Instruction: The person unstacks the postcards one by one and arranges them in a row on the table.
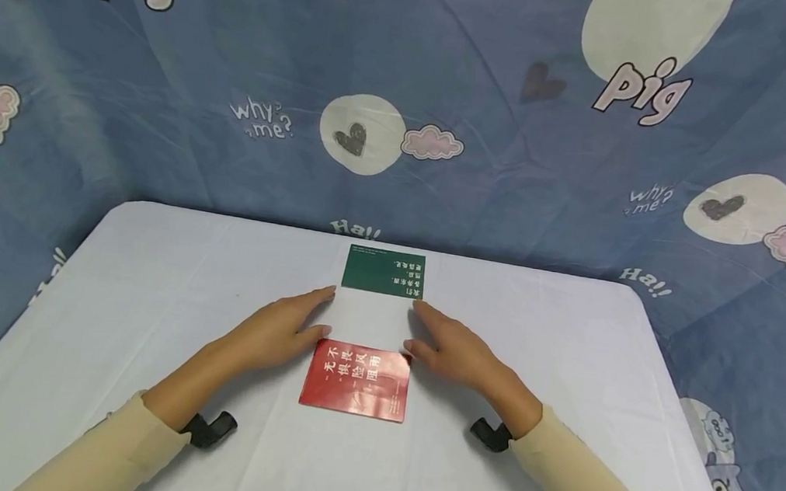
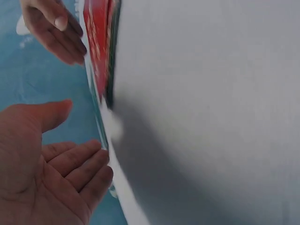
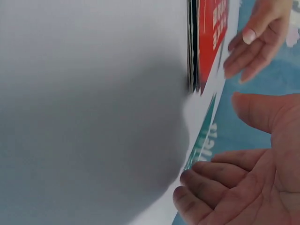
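While both of your hands lie low over the white table [image 1: 151, 287], neither one holds anything; your left hand [image 1: 280, 333] rests palm down just left of the red card [image 1: 356, 379], its fingers [image 1: 314, 295] straight and reaching toward the near left corner of the green card [image 1: 384, 272], its thumb close to the red card's far left corner; your right hand [image 1: 454, 348] mirrors it on the other side, fingers stretched and relaxed, fingertips near the green card's near right corner, thumb close to the red card's far right corner; whether the thumbs actually touch the red card cannot be told from the head view. The red card lies flat nearest you, glossy, white characters on it; the green card lies flat farther off, near the far edge of the table, well apart from the red one, with a bare strip of cloth between them where your hands flank the gap. The wrist views show open palms with loosely bent fingers and nothing in them, and the red card edge-on.

By the look of it, you are between grasps, hands placed to take up a card; a next move would call for sliding fingertips under a thin flat edge, or pinching a corner with thumb and forefinger, since both cards hug the cloth and give little to grip.
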Demonstrator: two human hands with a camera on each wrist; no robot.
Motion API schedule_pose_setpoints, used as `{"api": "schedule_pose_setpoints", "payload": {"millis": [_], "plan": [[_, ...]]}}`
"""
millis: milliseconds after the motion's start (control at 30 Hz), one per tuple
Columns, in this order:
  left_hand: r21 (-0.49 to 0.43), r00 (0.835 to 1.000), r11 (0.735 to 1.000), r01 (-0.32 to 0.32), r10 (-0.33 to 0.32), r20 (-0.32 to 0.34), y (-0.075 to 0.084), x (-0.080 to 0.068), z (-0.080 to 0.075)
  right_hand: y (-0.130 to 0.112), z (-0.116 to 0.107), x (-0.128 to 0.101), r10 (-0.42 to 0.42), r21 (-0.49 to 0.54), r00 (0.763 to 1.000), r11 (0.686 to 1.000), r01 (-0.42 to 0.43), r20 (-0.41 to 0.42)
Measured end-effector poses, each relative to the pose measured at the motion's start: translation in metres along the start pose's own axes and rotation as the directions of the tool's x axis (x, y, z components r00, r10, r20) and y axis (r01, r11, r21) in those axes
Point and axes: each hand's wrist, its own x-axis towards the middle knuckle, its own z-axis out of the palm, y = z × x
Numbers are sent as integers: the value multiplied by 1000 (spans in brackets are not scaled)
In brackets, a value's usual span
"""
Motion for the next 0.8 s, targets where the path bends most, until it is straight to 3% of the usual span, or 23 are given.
{"api": "schedule_pose_setpoints", "payload": {"millis": [300, 533, 800], "plan": [[34, 999, 999, -13, 12, 38, 25, -14, 2, -16, 8, -13, -6, -37, 999, 999, 8, 42], [66, 996, 996, -58, 53, 75, 24, -23, 9, -27, 14, -28, -5, -84, 999, 996, 9, 41], [95, 984, 987, -131, 118, 133, 23, -40, 12, -31, 26, -44, -68, -141, 996, 987, 75, 54]]}}
